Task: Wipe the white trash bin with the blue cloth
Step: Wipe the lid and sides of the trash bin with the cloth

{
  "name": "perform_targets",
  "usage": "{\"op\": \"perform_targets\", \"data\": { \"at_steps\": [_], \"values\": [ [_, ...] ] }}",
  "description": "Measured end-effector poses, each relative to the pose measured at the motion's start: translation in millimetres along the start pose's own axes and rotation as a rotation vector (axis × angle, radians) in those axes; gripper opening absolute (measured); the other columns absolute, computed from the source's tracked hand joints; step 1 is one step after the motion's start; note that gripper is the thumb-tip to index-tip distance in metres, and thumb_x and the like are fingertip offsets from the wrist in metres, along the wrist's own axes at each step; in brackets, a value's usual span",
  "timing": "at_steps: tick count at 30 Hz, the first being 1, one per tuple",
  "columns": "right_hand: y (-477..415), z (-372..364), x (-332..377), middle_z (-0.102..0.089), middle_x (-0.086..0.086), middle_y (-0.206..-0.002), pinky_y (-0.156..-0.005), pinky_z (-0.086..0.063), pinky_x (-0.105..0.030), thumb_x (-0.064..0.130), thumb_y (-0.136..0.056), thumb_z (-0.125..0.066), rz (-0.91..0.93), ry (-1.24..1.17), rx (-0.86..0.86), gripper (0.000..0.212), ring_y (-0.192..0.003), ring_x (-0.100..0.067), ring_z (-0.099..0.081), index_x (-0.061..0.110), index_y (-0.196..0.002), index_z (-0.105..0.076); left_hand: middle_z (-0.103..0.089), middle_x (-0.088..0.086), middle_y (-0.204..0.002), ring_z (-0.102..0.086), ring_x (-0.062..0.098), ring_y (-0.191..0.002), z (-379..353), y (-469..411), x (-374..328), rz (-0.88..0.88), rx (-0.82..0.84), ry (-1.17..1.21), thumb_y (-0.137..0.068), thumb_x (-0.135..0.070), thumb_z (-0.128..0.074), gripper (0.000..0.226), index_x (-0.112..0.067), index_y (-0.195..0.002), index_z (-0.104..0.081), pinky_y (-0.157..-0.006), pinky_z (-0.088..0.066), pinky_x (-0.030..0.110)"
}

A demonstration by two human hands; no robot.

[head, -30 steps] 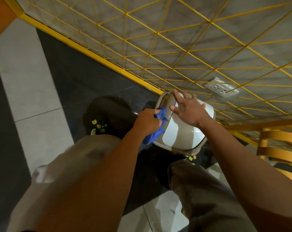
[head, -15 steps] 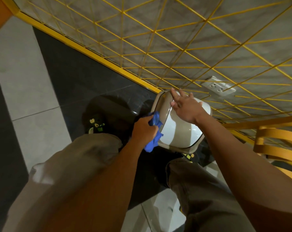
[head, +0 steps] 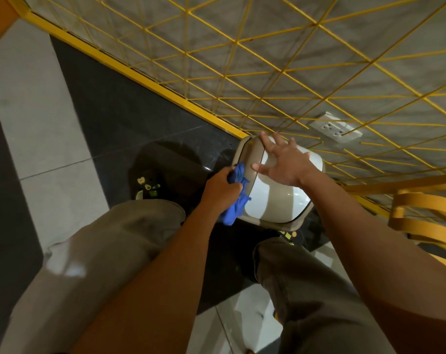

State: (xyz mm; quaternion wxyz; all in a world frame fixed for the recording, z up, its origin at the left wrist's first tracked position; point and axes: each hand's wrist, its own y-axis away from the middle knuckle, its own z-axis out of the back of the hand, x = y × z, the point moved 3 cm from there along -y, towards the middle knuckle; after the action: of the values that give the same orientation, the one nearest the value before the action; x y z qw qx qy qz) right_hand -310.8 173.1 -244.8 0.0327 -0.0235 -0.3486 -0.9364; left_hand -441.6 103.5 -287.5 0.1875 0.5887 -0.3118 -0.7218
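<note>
Cloth (head: 236, 198) bunched in the left hand (head: 220, 189) has slid back along the white bin's (head: 275, 200) left edge, probably mid-stroke; right hand (head: 284, 163) stays spread flat on the lid, steadying it by the yellow grille (head: 268, 72).

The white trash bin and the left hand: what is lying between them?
In the head view, the crumpled blue cloth lies between the left hand and the white plastic trash bin, bunched against the bin's left edge.

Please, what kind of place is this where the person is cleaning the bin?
Probably an indoor room or hallway, home or small shop. Signs: glossy black and white floor tiles, a wall socket behind a yellow wire grid, and a white trash bin on the floor.
</note>
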Motion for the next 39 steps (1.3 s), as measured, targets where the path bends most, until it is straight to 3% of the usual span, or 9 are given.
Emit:
{"op": "perform_targets", "data": {
  "at_steps": [4, 9, 13, 17, 21, 24, 27, 34, 39],
  "values": [
    [0, -1, 2, 0.005, 0.000, -0.160, -0.109, -0.005, -0.067, 0.051, -0.090, -0.049, -0.001, 0.000, -0.014, 0.081, -0.146, -0.035, 0.009, 0.036, -0.148, 0.006, -0.062, 0.013, -0.113, -0.060, 0.026, -0.101, -5, 9, 14, 0.055, -0.031, -0.054, -0.087, -0.008, -0.050, 0.033, -0.010, -0.119, -0.055, -0.081, -0.045, 0.030],
    [1, -2, 2, 0.005, 0.000, -0.160, -0.109, -0.004, -0.066, 0.051, -0.090, -0.048, -0.002, 0.003, -0.018, 0.081, -0.146, -0.035, 0.009, 0.035, -0.149, 0.006, -0.066, 0.014, -0.105, -0.062, 0.029, -0.102, -7, 5, 23, 0.182, -0.065, 0.186, -0.086, -0.015, -0.054, 0.019, -0.011, -0.101, -0.065, -0.089, -0.049, 0.036],
    [0, -2, 2, 0.004, 0.000, -0.160, -0.109, -0.005, -0.067, 0.052, -0.090, -0.047, 0.013, 0.014, -0.022, 0.081, -0.146, -0.036, 0.008, 0.034, -0.149, 0.006, -0.064, 0.009, -0.096, -0.060, 0.020, -0.091, -5, -4, 12, 0.114, -0.077, 0.206, -0.086, -0.014, -0.054, 0.023, -0.011, -0.107, -0.064, -0.074, -0.047, 0.025],
    [-2, -3, 0, 0.004, 0.001, -0.160, -0.109, -0.006, -0.067, 0.052, -0.090, -0.047, 0.024, 0.008, -0.025, 0.081, -0.146, -0.035, 0.008, 0.034, -0.149, 0.006, -0.061, 0.006, -0.079, -0.059, 0.020, -0.076, 3, -28, -9, 0.082, -0.064, 0.185, -0.085, -0.008, -0.051, 0.018, -0.012, -0.098, -0.064, -0.071, -0.048, 0.031],
    [-4, -4, -2, 0.004, 0.001, -0.160, -0.109, -0.005, -0.066, 0.050, -0.091, -0.047, 0.029, -0.016, -0.024, 0.080, -0.146, -0.035, 0.009, 0.034, -0.149, 0.006, -0.061, 0.012, -0.108, -0.057, 0.021, -0.095, 10, -57, -38, -0.017, 0.021, 0.024, -0.085, -0.001, -0.047, 0.039, -0.011, -0.122, -0.057, -0.081, -0.046, 0.030],
    [-4, -4, -2, 0.003, 0.002, -0.160, -0.109, -0.005, -0.066, 0.050, -0.091, -0.047, 0.029, -0.015, -0.027, 0.079, -0.146, -0.034, 0.007, 0.035, -0.149, 0.005, -0.059, 0.016, -0.119, -0.056, 0.024, -0.097, 13, -76, -62, -0.083, 0.091, -0.121, -0.086, 0.002, -0.046, 0.046, -0.010, -0.129, -0.051, -0.072, -0.043, 0.025],
    [-5, -5, -2, 0.003, 0.002, -0.160, -0.109, -0.005, -0.066, 0.050, -0.092, -0.046, 0.022, -0.011, -0.024, 0.078, -0.146, -0.034, 0.007, 0.035, -0.149, 0.004, -0.058, 0.015, -0.123, -0.056, 0.023, -0.099, 16, -83, -70, -0.090, 0.124, -0.227, -0.085, 0.002, -0.047, 0.049, -0.014, -0.131, -0.050, -0.074, -0.041, 0.026],
    [-4, -5, -1, 0.004, 0.001, -0.160, -0.109, -0.005, -0.067, 0.050, -0.091, -0.047, 0.023, -0.022, -0.026, 0.079, -0.146, -0.035, 0.008, 0.036, -0.149, 0.005, -0.058, 0.011, -0.123, -0.054, 0.024, -0.110, 10, -45, -26, -0.006, 0.037, -0.080, -0.086, -0.004, -0.050, 0.045, -0.018, -0.128, -0.052, -0.094, -0.044, 0.034],
    [-2, -3, 1, 0.004, 0.000, -0.160, -0.109, -0.005, -0.067, 0.051, -0.091, -0.045, 0.019, -0.016, -0.023, 0.079, -0.146, -0.035, 0.008, 0.035, -0.148, 0.007, -0.063, 0.012, -0.114, -0.059, 0.023, -0.097, -6, -11, 4, 0.066, -0.038, 0.059, -0.086, -0.006, -0.050, 0.038, -0.018, -0.121, -0.057, -0.087, -0.047, 0.034]
  ]
}}
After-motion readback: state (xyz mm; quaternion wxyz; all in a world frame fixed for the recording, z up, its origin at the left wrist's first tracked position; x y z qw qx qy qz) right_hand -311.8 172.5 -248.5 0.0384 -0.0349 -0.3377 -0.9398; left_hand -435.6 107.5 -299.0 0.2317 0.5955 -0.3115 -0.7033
